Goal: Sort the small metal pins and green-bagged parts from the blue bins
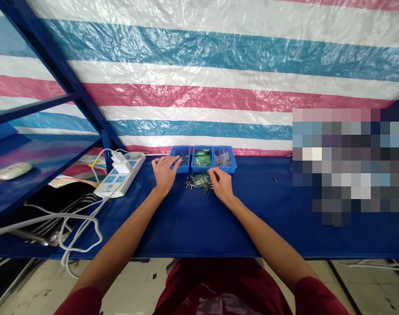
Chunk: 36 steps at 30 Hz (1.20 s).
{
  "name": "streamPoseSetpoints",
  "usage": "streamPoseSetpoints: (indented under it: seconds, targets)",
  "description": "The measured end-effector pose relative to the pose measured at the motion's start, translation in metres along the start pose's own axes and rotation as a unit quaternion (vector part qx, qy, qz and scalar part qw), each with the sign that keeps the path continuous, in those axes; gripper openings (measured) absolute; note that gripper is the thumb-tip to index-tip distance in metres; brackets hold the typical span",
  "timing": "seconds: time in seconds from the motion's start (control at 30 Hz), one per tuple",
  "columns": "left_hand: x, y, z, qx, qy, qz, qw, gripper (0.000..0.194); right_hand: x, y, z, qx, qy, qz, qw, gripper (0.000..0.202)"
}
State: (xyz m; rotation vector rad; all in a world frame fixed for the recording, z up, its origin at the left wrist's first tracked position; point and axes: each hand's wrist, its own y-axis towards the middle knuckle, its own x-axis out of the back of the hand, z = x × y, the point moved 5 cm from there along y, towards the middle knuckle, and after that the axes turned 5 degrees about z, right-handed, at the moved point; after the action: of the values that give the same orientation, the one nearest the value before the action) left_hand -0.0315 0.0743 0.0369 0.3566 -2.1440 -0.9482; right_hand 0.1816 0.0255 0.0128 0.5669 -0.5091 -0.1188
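Three blue bins stand side by side at the back of the blue table. Small metal pieces (184, 159) lie in the left bin (180, 148), green packets (202, 158) in the middle bin (203, 169), and clear plastic bags (223, 158) in the right bin (226, 169). My left hand (165, 172) is at the left bin's front left corner, fingers apart and holding nothing. Before the bins lies a green packet (201, 180) amid loose metal pins (188, 183). Beside it, my right hand (221, 183) is closed in a pinch; anything between its fingertips is too small to name.
A white power strip (115, 186) with a plugged-in adapter and loose white cables (84, 218) occupies the left side. One small dark piece (274, 179) lies to the right on the table (199, 227). A striped sheet (199, 96) hangs behind. The far right is pixelated.
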Motion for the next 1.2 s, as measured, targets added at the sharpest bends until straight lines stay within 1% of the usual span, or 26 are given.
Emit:
streamPoseSetpoints:
  seconds: [0.1,0.13,0.17,0.2,0.27,0.33,0.43,0.5,0.57,0.63,0.77,0.87,0.97,1.07,1.2]
  targets:
    - [-0.005,0.001,-0.004,-0.021,0.025,0.049,0.998,0.030,0.001,0.000,-0.001,0.000,-0.009,-0.001,1.000,0.032]
    - [-0.007,0.001,-0.008,-0.042,0.018,0.078,0.996,0.030,0.001,0.000,-0.001,0.000,-0.012,-0.002,1.000,0.032]
    - [-0.009,0.000,-0.013,-0.070,0.003,0.119,0.990,0.027,0.001,0.001,-0.001,0.001,-0.014,-0.003,1.000,0.032]
    - [-0.012,-0.001,-0.019,-0.100,-0.015,0.172,0.980,0.024,0.001,0.001,-0.002,0.002,-0.015,-0.004,1.000,0.032]
    - [-0.019,-0.007,-0.026,-0.144,-0.042,0.282,0.948,0.020,0.002,0.001,-0.002,0.004,-0.016,-0.005,1.000,0.032]
    - [-0.023,-0.012,-0.029,-0.165,-0.044,0.362,0.917,0.020,0.002,0.001,-0.002,0.004,-0.018,-0.004,1.000,0.032]
    - [-0.027,-0.016,-0.028,-0.173,-0.018,0.433,0.884,0.022,0.001,0.001,-0.003,-0.003,-0.021,0.002,1.000,0.033]
    - [-0.028,-0.018,-0.027,-0.168,0.003,0.468,0.867,0.022,0.000,0.001,-0.003,-0.008,-0.023,0.009,1.000,0.033]
    - [-0.028,-0.018,-0.027,-0.159,0.025,0.494,0.855,0.022,0.000,0.001,-0.003,-0.011,-0.026,0.013,1.000,0.034]
    - [-0.027,-0.016,-0.026,-0.153,0.046,0.505,0.848,0.020,0.000,0.001,-0.003,-0.011,-0.026,0.014,1.000,0.035]
    - [-0.021,-0.012,-0.019,-0.142,0.091,0.504,0.847,0.013,0.000,0.001,-0.003,-0.008,-0.021,0.014,1.000,0.033]
    - [-0.020,-0.010,-0.009,-0.120,0.137,0.501,0.846,0.014,-0.001,0.001,-0.004,-0.005,-0.021,0.018,1.000,0.032]
    - [-0.022,-0.010,-0.002,-0.093,0.170,0.511,0.837,0.014,-0.001,0.001,-0.005,-0.005,-0.022,0.018,1.000,0.032]
    - [-0.026,-0.013,0.001,-0.076,0.178,0.521,0.831,0.012,-0.002,0.001,-0.005,-0.010,-0.027,0.022,0.999,0.031]
    - [-0.030,-0.016,-0.002,-0.093,0.173,0.524,0.829,0.011,-0.002,0.001,-0.005,-0.014,-0.032,0.023,0.999,0.031]
